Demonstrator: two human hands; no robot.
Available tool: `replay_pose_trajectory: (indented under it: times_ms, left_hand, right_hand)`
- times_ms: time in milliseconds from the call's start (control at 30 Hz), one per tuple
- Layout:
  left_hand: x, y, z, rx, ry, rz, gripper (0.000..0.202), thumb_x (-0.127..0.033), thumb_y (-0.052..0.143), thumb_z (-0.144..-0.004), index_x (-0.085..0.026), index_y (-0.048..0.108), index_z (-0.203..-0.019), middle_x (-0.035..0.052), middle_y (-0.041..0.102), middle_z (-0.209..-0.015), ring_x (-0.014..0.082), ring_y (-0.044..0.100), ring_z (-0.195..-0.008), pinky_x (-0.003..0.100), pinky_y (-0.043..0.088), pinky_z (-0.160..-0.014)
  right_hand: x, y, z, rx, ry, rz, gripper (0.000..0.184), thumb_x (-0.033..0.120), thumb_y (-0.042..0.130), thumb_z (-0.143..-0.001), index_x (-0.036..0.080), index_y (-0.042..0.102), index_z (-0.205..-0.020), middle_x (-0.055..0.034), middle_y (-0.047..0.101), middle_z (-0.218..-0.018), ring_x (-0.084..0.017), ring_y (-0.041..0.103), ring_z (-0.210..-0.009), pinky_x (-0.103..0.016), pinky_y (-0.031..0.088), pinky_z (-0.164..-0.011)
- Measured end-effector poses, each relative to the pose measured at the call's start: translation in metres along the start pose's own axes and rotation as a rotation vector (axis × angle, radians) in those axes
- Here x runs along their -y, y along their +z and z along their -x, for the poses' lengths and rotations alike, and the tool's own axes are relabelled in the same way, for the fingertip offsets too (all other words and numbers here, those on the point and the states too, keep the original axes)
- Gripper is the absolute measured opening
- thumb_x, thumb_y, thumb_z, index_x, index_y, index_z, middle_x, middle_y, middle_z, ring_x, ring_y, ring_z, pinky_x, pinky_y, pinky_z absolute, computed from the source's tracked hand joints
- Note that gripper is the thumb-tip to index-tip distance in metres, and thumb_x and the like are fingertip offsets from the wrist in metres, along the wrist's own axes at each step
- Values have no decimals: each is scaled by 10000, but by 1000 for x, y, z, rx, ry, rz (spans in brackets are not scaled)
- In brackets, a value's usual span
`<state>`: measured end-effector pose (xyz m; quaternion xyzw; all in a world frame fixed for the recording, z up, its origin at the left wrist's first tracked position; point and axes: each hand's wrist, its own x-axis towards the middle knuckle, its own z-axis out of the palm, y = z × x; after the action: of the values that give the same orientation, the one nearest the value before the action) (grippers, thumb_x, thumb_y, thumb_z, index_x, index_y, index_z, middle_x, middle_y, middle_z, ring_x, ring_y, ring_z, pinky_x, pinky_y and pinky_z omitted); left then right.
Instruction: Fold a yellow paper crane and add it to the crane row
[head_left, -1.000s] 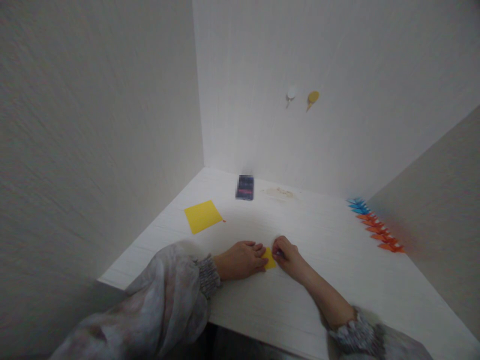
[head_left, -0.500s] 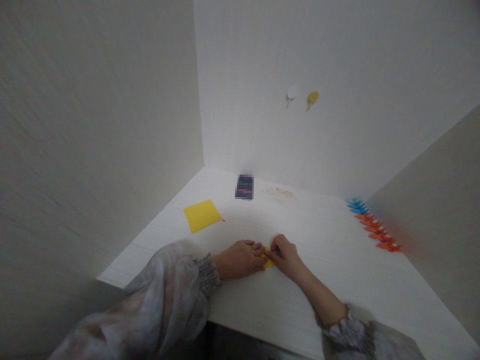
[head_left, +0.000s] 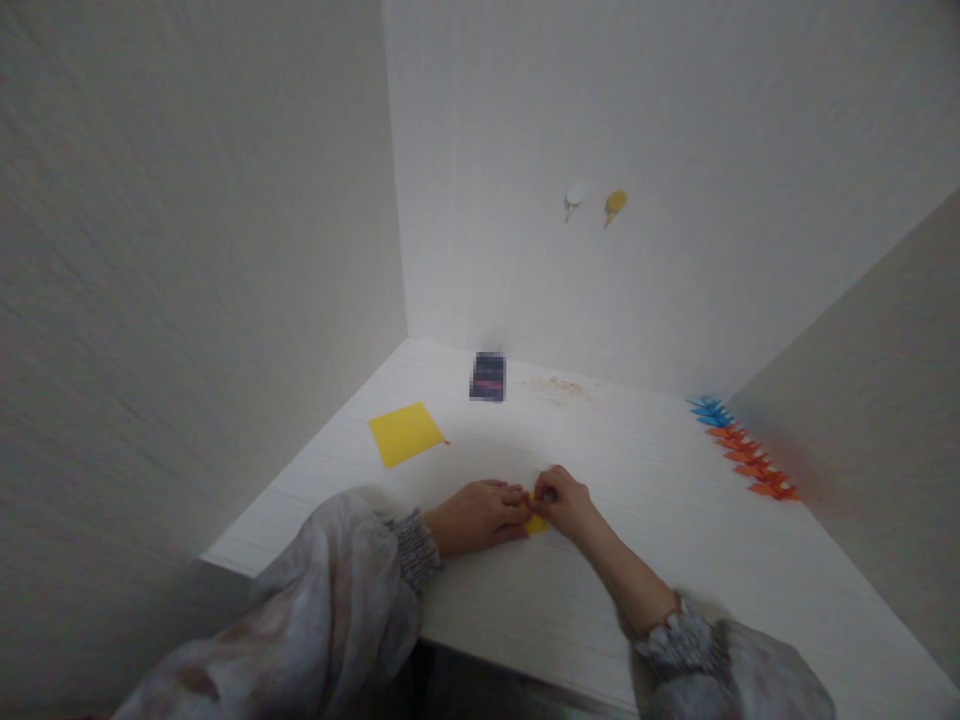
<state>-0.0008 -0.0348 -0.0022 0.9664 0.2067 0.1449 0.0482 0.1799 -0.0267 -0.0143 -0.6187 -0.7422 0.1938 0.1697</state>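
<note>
My left hand (head_left: 477,516) lies on the white table (head_left: 675,560), fingers together, pressing down on a small folded yellow paper (head_left: 535,524). My right hand (head_left: 564,503) meets it from the right, its fingers curled and pinching the same paper. Only a small corner of the paper shows between the two hands. Both sleeves are grey and patterned.
A flat yellow paper square (head_left: 406,433) lies to the far left. A small dark card (head_left: 488,377) stands near the back wall. A row of blue and orange folded paper pieces (head_left: 742,450) runs along the right wall. Two small hooks (head_left: 595,203) are on the back wall.
My right hand has slid left over the yellow paper until it touches my left hand. Less of the paper shows now.
</note>
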Motion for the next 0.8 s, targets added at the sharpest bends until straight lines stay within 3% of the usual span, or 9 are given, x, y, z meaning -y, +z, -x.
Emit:
replay_pose_trajectory:
  times_ms: [167,800]
  left_hand:
    - [-4,-8,1,9,-24,8,403,-439,366,-809,-212,459,-1128,59,501,-1147,178,466,-1039,324,303,-919]
    - [-6,-9,-2,44,-2,-78,505,-549,322,-774,-228,458,-1138,69,478,-1184,219,424,-1067,353,296,-882]
  right_hand:
    - [-2,1,-1,2,19,-17,87,224,605,-617,173,545,-578,15,498,-697,-118,479,-664,-223,316,-594]
    - [-5,3,-3,-6,29,-33,109,226,627,-595,167,539,-569,23,482,-657,-101,463,-599,-212,305,-557]
